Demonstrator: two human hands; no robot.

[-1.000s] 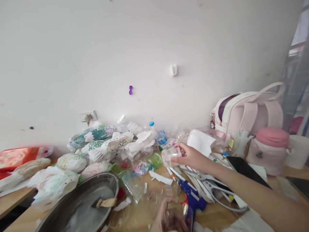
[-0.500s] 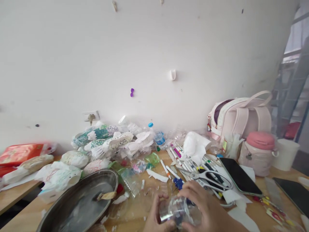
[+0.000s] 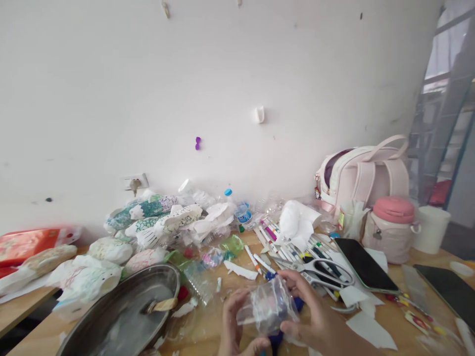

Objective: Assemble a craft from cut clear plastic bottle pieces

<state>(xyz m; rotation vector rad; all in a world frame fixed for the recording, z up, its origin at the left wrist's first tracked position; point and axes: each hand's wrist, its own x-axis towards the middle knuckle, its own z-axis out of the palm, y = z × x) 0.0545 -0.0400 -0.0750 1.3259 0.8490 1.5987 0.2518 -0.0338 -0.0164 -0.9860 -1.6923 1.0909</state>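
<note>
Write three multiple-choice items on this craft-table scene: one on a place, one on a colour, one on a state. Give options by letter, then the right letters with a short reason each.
1. Where does the scissors lie?
A. inside the metal pan
B. on the markers, right of the hands
C. on the pink bag

2. What colour is the lid of the small flask beside the white cup?
A. pink
B. green
C. black

3. How is the clear plastic piece held?
A. lying free on the table
B. pinched by one hand alone
C. gripped between both hands above the table

Answers:
1. B, its blades and handles rest across the markers, beside the phone.
2. A, the domed lid is pink.
3. C, the left hand and right hand both wrap their fingers around it.
</note>
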